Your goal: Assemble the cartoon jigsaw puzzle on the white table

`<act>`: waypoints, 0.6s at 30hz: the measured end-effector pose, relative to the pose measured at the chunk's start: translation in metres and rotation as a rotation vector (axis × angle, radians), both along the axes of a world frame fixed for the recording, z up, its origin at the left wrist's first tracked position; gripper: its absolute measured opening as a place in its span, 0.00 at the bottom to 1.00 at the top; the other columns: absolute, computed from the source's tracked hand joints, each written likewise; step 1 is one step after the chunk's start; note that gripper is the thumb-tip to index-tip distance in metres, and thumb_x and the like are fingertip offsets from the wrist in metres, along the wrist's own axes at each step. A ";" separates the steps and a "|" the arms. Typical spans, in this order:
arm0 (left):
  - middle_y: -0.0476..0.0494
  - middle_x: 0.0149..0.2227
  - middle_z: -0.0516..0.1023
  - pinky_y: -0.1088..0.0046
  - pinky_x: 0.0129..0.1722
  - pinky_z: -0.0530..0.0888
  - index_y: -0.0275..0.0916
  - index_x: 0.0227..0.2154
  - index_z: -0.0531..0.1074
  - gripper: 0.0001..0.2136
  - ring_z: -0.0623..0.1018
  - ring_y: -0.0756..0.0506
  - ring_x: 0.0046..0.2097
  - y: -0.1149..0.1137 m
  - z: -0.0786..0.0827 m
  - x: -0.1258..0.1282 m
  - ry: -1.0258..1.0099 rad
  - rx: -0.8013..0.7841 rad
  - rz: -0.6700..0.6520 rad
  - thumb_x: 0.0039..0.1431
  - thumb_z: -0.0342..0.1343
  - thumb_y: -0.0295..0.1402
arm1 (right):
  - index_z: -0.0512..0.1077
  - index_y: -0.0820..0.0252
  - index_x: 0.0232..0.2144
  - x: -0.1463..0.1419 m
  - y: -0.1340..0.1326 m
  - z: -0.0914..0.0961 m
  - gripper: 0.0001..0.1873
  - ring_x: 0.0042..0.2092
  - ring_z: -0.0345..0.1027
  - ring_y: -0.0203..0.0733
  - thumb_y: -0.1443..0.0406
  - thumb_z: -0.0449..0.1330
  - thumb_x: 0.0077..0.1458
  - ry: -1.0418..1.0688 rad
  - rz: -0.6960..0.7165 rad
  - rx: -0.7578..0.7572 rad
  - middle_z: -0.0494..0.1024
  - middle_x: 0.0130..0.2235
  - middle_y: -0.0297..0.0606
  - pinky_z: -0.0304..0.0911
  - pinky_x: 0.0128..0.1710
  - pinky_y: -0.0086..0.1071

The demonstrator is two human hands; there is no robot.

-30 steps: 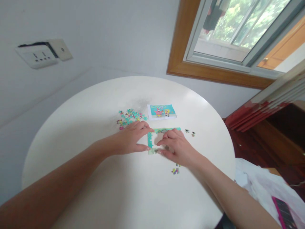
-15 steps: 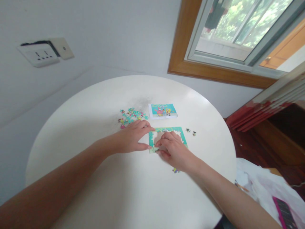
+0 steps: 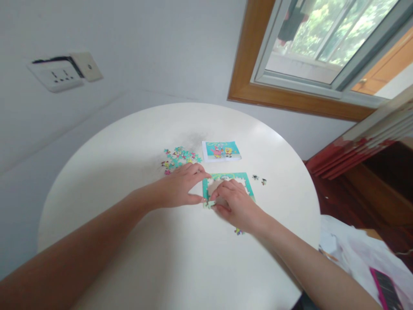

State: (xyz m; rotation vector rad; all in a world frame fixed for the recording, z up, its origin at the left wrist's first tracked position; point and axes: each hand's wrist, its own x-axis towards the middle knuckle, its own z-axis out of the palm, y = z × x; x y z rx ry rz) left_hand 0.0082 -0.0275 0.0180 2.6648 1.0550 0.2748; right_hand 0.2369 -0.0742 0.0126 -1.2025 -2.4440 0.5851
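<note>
A partly assembled jigsaw puzzle (image 3: 205, 187), teal along its border and bare in the middle, lies flat on the round white table (image 3: 155, 254). At its left edge, my left hand (image 3: 177, 186) rests with thumb and fingers apart, the tips touching the border. My right hand (image 3: 237, 204) reaches over the puzzle, its fingers pinched at a small pale green puzzle piece (image 3: 211, 204) along the near edge. The right palm hides much of the puzzle's lower right. Just beyond my left hand is a heap of loose puzzle pieces (image 3: 180, 157).
Behind the puzzle lies a reference picture (image 3: 222, 150) with a pink and a yellow cartoon figure. Two loose pieces (image 3: 259, 179) sit to the right, and more colourful pieces (image 3: 238, 231) show below my right wrist. A pink-edged phone (image 3: 385, 288) lies lower right on white plastic.
Both hands keep nearly the same place. My right fingertips have shifted very slightly at the near edge, where more of the pale green piece shows. The view has moved a little.
</note>
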 end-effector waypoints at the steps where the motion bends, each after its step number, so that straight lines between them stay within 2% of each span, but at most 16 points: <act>1: 0.37 0.52 0.67 0.59 0.57 0.62 0.38 0.54 0.66 0.23 0.67 0.37 0.55 0.000 0.001 0.000 0.007 -0.003 -0.001 0.56 0.58 0.38 | 0.72 0.57 0.38 0.000 0.000 0.000 0.10 0.47 0.62 0.47 0.71 0.63 0.52 0.001 0.005 0.003 0.74 0.42 0.39 0.56 0.48 0.42; 7: 0.38 0.53 0.67 0.59 0.58 0.61 0.39 0.55 0.66 0.24 0.67 0.37 0.56 0.000 0.000 0.000 0.006 0.007 -0.006 0.56 0.59 0.39 | 0.71 0.57 0.32 -0.002 -0.002 0.007 0.08 0.43 0.66 0.43 0.74 0.62 0.53 0.030 0.040 -0.015 0.77 0.34 0.34 0.55 0.44 0.37; 14: 0.38 0.53 0.67 0.59 0.58 0.62 0.39 0.54 0.66 0.23 0.67 0.37 0.56 -0.001 0.002 0.000 0.000 -0.002 -0.003 0.56 0.59 0.39 | 0.74 0.56 0.32 0.001 0.001 0.003 0.06 0.40 0.68 0.41 0.72 0.63 0.53 0.104 0.071 0.009 0.76 0.30 0.33 0.57 0.44 0.36; 18: 0.38 0.53 0.67 0.60 0.58 0.62 0.40 0.55 0.66 0.23 0.67 0.37 0.56 0.000 0.000 -0.001 0.005 0.007 -0.002 0.56 0.59 0.38 | 0.74 0.57 0.30 0.005 0.005 0.005 0.06 0.37 0.67 0.39 0.73 0.63 0.52 0.212 0.085 -0.040 0.75 0.29 0.33 0.59 0.41 0.32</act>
